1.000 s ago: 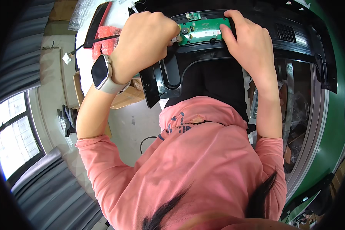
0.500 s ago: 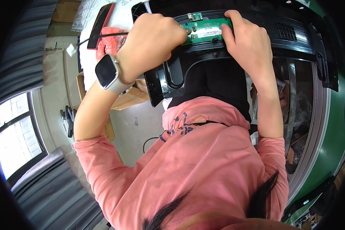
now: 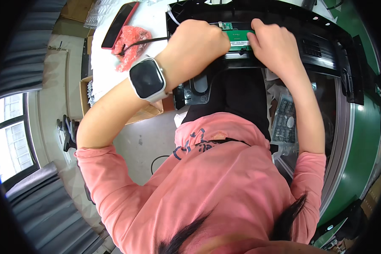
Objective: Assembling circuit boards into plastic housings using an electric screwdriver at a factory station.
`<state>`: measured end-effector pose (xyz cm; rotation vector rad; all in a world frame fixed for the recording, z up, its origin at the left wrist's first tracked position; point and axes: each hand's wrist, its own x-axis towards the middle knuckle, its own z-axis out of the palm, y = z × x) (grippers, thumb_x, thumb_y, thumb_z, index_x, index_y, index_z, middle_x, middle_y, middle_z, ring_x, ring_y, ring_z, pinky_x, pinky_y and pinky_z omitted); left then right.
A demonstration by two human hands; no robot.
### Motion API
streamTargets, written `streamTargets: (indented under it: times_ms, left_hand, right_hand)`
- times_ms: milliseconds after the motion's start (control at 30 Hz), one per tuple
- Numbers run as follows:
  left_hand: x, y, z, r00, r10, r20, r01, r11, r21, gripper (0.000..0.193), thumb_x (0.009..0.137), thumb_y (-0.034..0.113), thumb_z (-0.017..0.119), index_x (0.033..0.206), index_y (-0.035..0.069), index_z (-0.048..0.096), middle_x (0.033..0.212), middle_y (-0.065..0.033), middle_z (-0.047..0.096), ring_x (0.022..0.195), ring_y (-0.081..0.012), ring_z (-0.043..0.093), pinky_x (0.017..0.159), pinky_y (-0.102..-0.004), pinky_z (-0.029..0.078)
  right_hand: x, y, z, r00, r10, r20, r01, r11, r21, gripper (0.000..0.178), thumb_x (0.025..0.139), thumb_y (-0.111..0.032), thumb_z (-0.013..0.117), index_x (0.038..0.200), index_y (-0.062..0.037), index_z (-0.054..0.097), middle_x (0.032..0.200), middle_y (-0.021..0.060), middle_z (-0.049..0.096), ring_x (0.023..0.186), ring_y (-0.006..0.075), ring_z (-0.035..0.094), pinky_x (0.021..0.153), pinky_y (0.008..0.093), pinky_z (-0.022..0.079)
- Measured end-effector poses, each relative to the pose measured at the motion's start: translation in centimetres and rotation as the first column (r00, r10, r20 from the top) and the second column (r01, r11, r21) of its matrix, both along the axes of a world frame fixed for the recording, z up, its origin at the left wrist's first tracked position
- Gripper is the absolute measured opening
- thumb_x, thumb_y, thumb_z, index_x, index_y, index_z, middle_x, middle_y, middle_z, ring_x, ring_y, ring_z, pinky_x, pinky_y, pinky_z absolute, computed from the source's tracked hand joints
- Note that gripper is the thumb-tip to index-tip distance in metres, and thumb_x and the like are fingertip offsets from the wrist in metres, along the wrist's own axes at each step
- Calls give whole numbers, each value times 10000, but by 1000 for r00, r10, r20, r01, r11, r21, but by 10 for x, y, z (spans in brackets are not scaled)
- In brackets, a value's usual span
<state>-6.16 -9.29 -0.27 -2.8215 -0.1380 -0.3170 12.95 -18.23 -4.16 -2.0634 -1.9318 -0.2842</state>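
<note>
A green circuit board (image 3: 240, 35) with a white label lies in a long black plastic housing (image 3: 327, 63) above my lap. My left hand (image 3: 202, 45) is closed in a fist over the board's left end; what its fingers hold is hidden. A thin black cable (image 3: 153, 40) runs out to the left from behind that hand. My right hand (image 3: 279, 45) grips the board's right end, thumb on the board and fingers bent at its far edge. A smaller green board (image 3: 225, 26) sits just beyond the large one.
Pink bubble wrap (image 3: 135, 36) and a dark phone-like slab with a red edge (image 3: 119, 26) rest on the white table (image 3: 101, 70) at the left. A cardboard box (image 3: 146, 111) stands below the table edge. Plastic-wrapped parts (image 3: 285, 120) lie below my right forearm.
My left fist has shifted right over the circuit board, covering more of it. The cable has moved along with it, its free end now against the bubble wrap. My right hand stays at the board's end.
</note>
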Motion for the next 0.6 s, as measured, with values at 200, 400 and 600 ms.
streamTargets:
  times_ms: [200, 400, 600]
  left_hand:
    - [-12, -18, 1, 996, -58, 68, 54, 997, 64, 84, 686, 86, 700, 749, 36, 677, 704, -130, 641, 664, -276, 672, 567, -357, 527]
    - [-67, -24, 8, 907, -122, 403, 289, 877, -385, 150, 665, 90, 753, 771, 27, 667, 859, -121, 661, 740, -247, 663, 615, -332, 519]
    - [-103, 3, -23, 743, 227, 629, 154, 857, -491, 210, 770, 98, 767, 932, 9, 666, 1043, -111, 671, 839, -206, 666, 668, -311, 520]
  right_hand:
    - [-58, 76, 63, 752, 462, -470, -396, 887, 238, 237, 878, -198, 640, 941, 23, 695, 753, 213, 675, 679, 345, 661, 625, 355, 513]
    - [-30, 87, 48, 652, 421, -630, -415, 894, 168, 199, 883, -169, 650, 990, -11, 704, 739, 177, 649, 638, 291, 636, 611, 325, 508]
    - [15, 22, 27, 878, 411, -245, -392, 911, 123, 115, 875, -105, 685, 939, -13, 710, 654, 38, 611, 487, 93, 530, 498, 226, 426]
